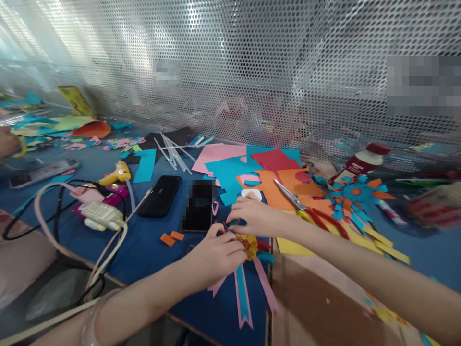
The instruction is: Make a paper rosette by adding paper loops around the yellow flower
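A paper flower (251, 246) with a yellow centre and several colours of paper round it lies on the table. Striped pink and blue paper ribbons (243, 298) hang down from it. My left hand (222, 252) is closed over the flower's left side, its fingers curled on the paper. From the right, my right hand (252, 217) reaches across, thumb and fingers pinched together just above the flower. What lies between those fingertips is hidden. Two small orange paper pieces (167, 239) rest left of my hands.
Two dark phones (160, 196) lie beyond my left hand. Red-handled scissors (291, 194) rest on coloured paper sheets (230, 175). A yellow glue gun (117, 174), a cabled power strip (103, 215), glue sticks (175, 154), a blue paper flower (355, 191) and a bottle (360, 166) surround the work. Another person's hand (7, 143) shows far left.
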Available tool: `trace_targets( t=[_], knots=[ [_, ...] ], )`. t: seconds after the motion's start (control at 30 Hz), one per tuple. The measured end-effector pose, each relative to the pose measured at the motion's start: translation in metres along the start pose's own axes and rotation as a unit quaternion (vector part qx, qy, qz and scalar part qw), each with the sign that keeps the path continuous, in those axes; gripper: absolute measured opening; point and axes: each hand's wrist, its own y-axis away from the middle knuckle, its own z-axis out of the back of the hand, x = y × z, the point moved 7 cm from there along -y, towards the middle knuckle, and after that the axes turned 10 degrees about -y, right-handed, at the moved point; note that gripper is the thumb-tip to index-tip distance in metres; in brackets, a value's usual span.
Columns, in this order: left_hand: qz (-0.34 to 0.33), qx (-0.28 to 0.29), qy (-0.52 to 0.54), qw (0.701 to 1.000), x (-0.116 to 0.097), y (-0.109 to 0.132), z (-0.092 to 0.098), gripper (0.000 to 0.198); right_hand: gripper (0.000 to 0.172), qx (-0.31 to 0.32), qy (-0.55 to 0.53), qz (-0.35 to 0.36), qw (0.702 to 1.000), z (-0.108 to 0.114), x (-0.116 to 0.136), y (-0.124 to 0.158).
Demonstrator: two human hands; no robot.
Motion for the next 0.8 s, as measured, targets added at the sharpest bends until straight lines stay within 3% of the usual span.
trace_targets(
  t=[0.37, 0.6, 0.8],
  knots=[
    [0.001, 0.015, 0.016, 1.000, 0.001, 0.002, 0.000, 0.017, 0.024, -0.010, 0.032, -0.018, 0.999, 0.007, -0.001, 0.008],
    [0.006, 0.012, 0.007, 1.000, 0.002, 0.001, 0.005, 0.015, 0.024, -0.083, -0.032, -0.050, 0.995, 0.030, -0.024, 0.022],
    [0.001, 0.015, 0.002, 1.000, 0.002, 0.003, 0.003, 0.014, 0.020, -0.040, -0.045, -0.084, 0.995, 0.020, -0.038, 0.033]
  ],
)
